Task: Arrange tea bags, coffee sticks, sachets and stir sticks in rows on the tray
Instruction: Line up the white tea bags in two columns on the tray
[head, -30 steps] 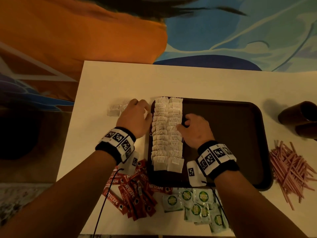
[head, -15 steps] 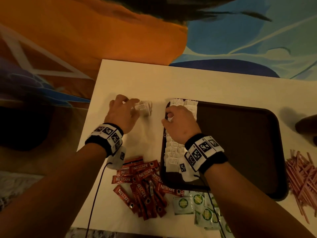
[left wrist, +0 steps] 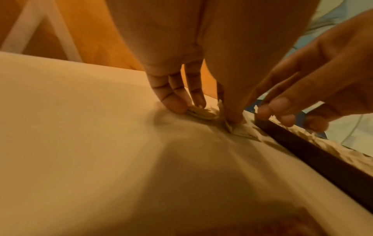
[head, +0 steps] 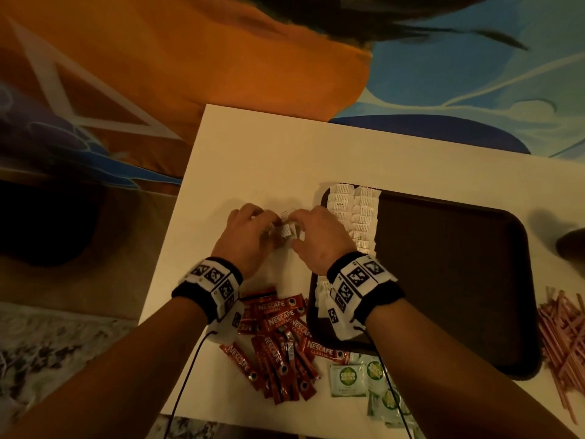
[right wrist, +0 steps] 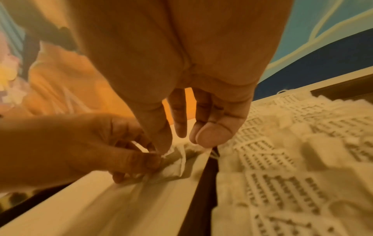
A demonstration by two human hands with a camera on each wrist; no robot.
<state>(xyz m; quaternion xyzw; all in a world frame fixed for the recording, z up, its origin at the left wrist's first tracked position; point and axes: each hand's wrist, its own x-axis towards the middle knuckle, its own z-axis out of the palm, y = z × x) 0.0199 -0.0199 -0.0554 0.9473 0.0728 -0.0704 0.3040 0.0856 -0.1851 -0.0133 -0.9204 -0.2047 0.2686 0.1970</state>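
A small heap of white tea bags [head: 286, 231] lies on the white table [head: 253, 160], just left of the dark brown tray [head: 443, 264]. My left hand [head: 266, 223] grips some of these bags between curled fingers and thumb; the left wrist view shows its fingertips [left wrist: 177, 108] pressing them onto the table. My right hand [head: 300, 226] comes in from the tray side, fingers fairly straight, with its thumb tip touching a bag [right wrist: 177, 161]. Two overlapping rows of tea bags [head: 353, 213] run down the tray's left edge.
Red coffee sticks [head: 278, 340] are piled near the front edge, with green sachets [head: 348, 378] to their right. Pink stir sticks [head: 563, 337] lie right of the tray, and a dark cup [head: 573, 245] stands beyond them. A cable [head: 190, 369] trails from my left wrist.
My right hand left the rows on the tray and moved left over the rim to the loose tea bags. My left hand drew those bags right, towards the tray, so both hands now meet there.
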